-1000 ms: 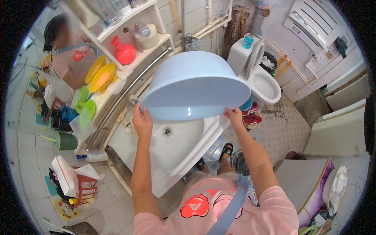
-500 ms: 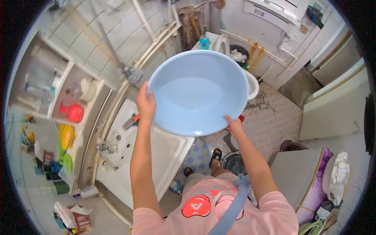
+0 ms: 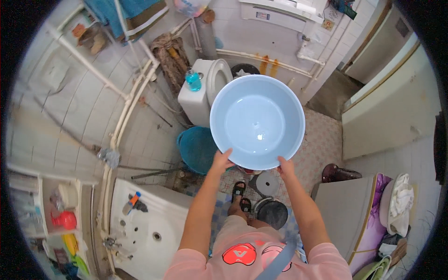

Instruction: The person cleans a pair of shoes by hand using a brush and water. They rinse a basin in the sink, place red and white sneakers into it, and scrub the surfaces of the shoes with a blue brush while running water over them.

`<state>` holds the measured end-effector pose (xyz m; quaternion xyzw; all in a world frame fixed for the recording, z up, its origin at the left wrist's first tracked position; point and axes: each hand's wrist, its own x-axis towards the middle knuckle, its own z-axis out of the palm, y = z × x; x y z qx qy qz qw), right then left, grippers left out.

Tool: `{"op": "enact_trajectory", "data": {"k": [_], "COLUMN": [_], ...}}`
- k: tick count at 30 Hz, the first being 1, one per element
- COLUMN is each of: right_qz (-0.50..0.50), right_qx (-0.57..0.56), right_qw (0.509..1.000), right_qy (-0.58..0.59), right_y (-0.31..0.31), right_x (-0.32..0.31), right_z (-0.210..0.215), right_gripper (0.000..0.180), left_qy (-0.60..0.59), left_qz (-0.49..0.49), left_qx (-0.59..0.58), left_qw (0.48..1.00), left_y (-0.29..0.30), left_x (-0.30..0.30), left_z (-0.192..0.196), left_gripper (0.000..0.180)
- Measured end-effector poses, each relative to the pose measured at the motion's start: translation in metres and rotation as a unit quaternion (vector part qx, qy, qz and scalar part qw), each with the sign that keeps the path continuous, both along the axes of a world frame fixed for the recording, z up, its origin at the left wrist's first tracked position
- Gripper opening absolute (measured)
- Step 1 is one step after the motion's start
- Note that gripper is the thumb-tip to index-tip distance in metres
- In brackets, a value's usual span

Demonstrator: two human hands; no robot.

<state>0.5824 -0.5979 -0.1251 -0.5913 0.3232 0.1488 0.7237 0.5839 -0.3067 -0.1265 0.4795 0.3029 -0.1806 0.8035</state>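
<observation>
Your left hand [image 3: 221, 161] and right hand [image 3: 285, 167] both grasp near rim of pale blue basin [image 3: 257, 121]; basin held level just in front of toilet [image 3: 205, 88], right of teal bucket [image 3: 198, 148].

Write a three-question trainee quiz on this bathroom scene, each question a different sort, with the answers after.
1. True or false: both hands grip the rim of the light blue basin.
2. What stands on the toilet tank? A) red jug B) blue-liquid bottle C) towel
3. Fill in: behind the left hand, on the floor, sits a teal ____.

Key: 1 true: left hand and right hand both hold it. 2 B. 3 bucket.
</observation>
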Motion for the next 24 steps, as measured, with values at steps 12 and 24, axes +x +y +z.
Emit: {"op": "enact_trajectory", "data": {"k": [12,24], "right_qz": [-0.037,0.058], "right_qx": [0.097,0.011], "right_qw": [0.994,0.991], "right_qy": [0.021,0.122], "right_y": [-0.002,-0.023], "right_x": [0.074,-0.024], "right_z": [-0.096,-0.23], "right_gripper": [0.055,0.032], "left_qy": [0.056,0.016], "left_qz": [0.04,0.092], "left_qx": [0.04,0.032], "left_qw": [0.997,0.995], "left_y": [-0.068,-0.085], "left_x": [0.127,0.179], "left_z": [-0.136,-0.257], "left_gripper": [0.05,0.048]}}
